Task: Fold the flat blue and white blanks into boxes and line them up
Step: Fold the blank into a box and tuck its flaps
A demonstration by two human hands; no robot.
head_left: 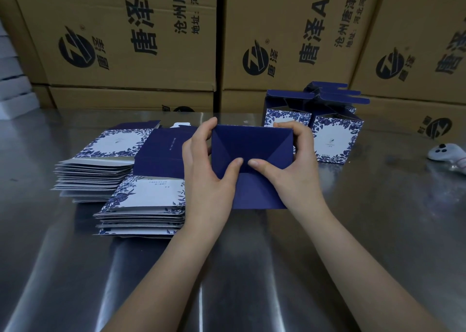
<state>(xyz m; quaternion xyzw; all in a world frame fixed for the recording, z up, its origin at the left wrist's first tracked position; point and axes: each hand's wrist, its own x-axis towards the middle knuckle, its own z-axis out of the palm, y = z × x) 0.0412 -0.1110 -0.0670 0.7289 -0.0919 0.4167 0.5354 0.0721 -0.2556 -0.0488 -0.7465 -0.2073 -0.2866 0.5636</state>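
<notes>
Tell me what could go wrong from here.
The left hand and right hand press their thumbs on the dark flaps of the box; uneven pressure might crease a flap or leave it unlocked. The finished boxes stand just behind the right hand; setting this one down could knock them.

A single head-worn wide-angle camera looks forward and down over the steel table (378, 230), close above the person's forearms (156, 281) (the lens tilts things at the edges), facing a wall of brown cartons (113, 29) at the table's far side.
</notes>
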